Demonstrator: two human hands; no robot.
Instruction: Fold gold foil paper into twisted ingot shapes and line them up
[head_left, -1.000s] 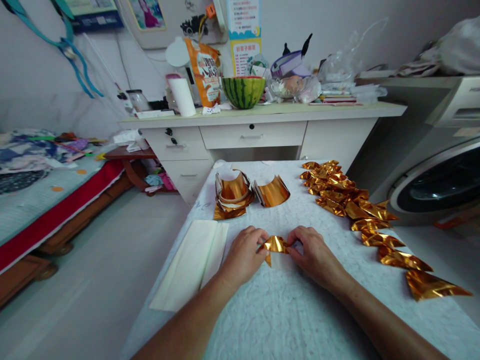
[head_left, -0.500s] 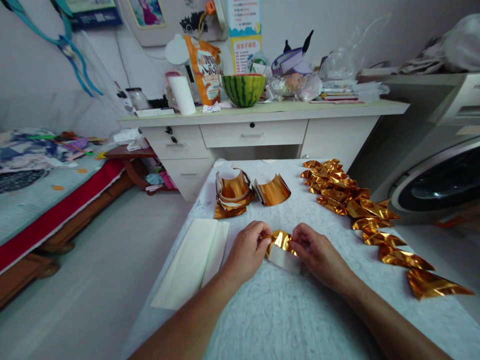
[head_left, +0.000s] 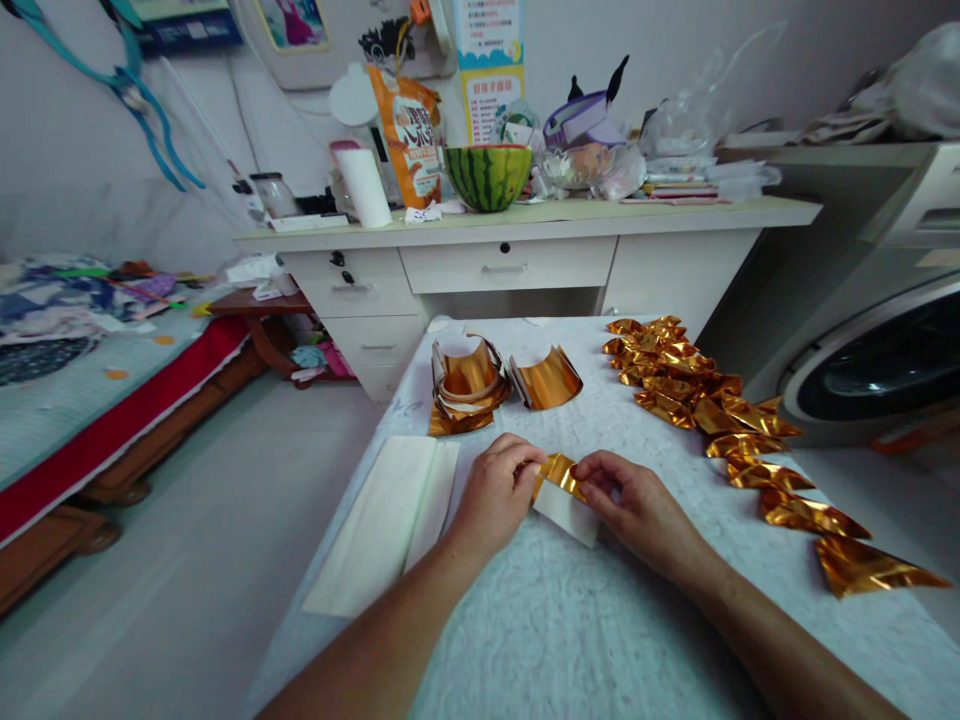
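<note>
Between my two hands is a sheet of gold foil paper [head_left: 559, 474], its white backing showing along the near side. My left hand [head_left: 501, 490] pinches its left end, and my right hand [head_left: 624, 497] pinches the right end, fingers closed. Beyond them stand curled gold foil sheets [head_left: 550, 380] and a larger stack of curled foil paper [head_left: 466, 385]. A line of folded gold foil pieces [head_left: 750, 445] runs down the right side of the table. Left of my left hand lies a folded pale paper stack [head_left: 382, 525].
The cloth-covered table [head_left: 555, 640] meets a white desk [head_left: 517, 265] at its far end. On the desk sit a halved watermelon [head_left: 487, 178], an orange pouch [head_left: 411, 140] and a white roll [head_left: 365, 188]. A washing machine [head_left: 885, 300] stands at right, a bed [head_left: 112, 390] at left.
The foil paper has tipped slightly between my hands, so more of its white backing shows. My right hand has shifted a little left along its edge.
</note>
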